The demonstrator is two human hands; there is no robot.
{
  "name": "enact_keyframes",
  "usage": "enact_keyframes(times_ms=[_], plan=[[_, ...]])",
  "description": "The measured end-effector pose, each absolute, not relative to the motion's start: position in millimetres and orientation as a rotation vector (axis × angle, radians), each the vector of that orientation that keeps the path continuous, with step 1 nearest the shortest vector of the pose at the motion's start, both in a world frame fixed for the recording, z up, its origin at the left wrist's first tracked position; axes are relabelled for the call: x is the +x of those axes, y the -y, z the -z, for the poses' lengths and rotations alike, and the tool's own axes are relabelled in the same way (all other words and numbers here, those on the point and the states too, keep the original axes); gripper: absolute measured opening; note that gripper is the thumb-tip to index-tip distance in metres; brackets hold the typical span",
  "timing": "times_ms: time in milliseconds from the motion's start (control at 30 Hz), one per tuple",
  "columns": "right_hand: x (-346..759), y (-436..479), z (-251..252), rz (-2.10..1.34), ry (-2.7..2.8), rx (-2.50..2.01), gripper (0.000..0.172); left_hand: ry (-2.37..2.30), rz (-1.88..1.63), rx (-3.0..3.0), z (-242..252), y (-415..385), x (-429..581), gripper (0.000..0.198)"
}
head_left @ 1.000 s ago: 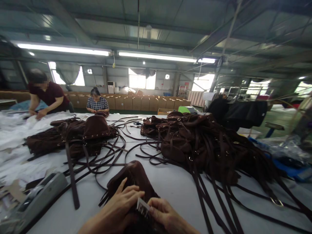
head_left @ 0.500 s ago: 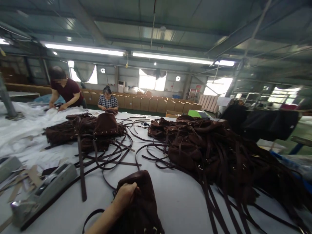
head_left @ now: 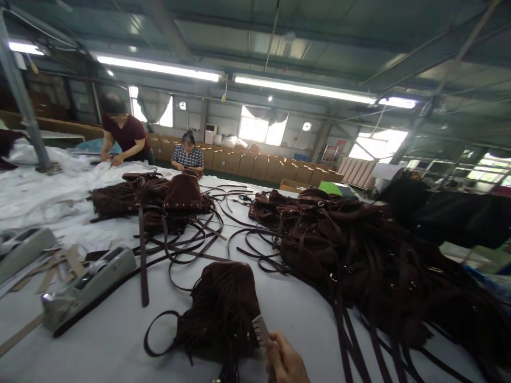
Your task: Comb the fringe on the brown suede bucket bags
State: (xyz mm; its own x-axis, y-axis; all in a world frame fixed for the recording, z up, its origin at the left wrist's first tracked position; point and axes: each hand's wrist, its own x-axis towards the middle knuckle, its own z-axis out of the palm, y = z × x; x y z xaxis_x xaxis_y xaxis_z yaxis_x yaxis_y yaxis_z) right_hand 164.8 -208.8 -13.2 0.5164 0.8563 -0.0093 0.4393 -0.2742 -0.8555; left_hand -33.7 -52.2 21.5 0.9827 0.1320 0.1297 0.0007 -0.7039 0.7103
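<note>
Just beyond the right hand [head_left: 285, 364] — apparently pinching a comb [head_left: 260, 330] — lies the fringed bag [head_left: 223, 308]; left hand unseen.

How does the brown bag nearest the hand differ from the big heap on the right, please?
The bag lies alone on the table; the heap is many bags piled and tangled. The bag shows one looped strap; the heap trails many. The right hand holds what looks like a comb at the bag's fringe; nothing touches the heap. Both are dark brown.
</note>
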Motion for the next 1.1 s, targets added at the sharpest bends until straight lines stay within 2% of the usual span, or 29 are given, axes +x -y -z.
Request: enact_keyframes(times_ms=[133, 233, 267, 333, 367, 467, 533, 633, 733, 867, 1100], plan=[[173.2, 196.4, 8.4, -0.304, 1.281, -2.046, 0.047, -0.225, -0.364, 2.352, -52.0, -0.2, -6.5, 0.044], [181.6, 196.8, -0.5, -0.15, 1.411, -2.062, 0.04, -0.631, -0.585, 2.503, -66.6, -48.4, 54.2, 0.062], [184.5, 197.0, -2.7, -0.115, 1.447, -2.068, 0.038, -0.738, -0.509, 2.595, -66.3, -59.5, 74.3, 0.074], [190.1, 196.1, -6.1, -0.057, 1.509, -2.086, 0.033, -0.821, -0.301, 2.686, -57.6, -71.7, 105.7, 0.084], [192.8, 194.4, -7.8, -0.028, 1.537, -2.099, 0.031, -0.82, -0.21, 2.699, -50.3, -73.1, 116.0, 0.08], [199.1, 180.2, -15.7, 0.073, 1.642, -2.155, 0.027, -0.792, -0.115, 2.7, -28.3, -66.4, 127.4, 0.046], [201.4, 161.3, -23.7, 0.146, 1.738, -2.196, 0.026, -0.781, -0.131, 2.716, -22.7, -60.3, 125.2, 0.037], [203.7, 124.0, -36.7, 0.216, 1.855, -2.197, 0.029, -0.772, -0.18, 2.726, -33.8, -59.6, 118.3, 0.039], [204.6, 97.3, -44.3, 0.224, 1.951, -2.139, 0.038, -0.797, -0.231, 2.722, -58.4, -70.6, 112.0, 0.042], [196.5, 107.3, -33.3, 0.2, 2.108, -2.067, 0.046, -0.848, -0.312, 2.698, -84.5, -90.8, 103.4, 0.047], [163.0, 167.8, 7.7, 0.298, 2.32, -1.893, 0.036, -0.973, -0.38, 2.614, -74.4, -100.2, 97.6, 0.044]])
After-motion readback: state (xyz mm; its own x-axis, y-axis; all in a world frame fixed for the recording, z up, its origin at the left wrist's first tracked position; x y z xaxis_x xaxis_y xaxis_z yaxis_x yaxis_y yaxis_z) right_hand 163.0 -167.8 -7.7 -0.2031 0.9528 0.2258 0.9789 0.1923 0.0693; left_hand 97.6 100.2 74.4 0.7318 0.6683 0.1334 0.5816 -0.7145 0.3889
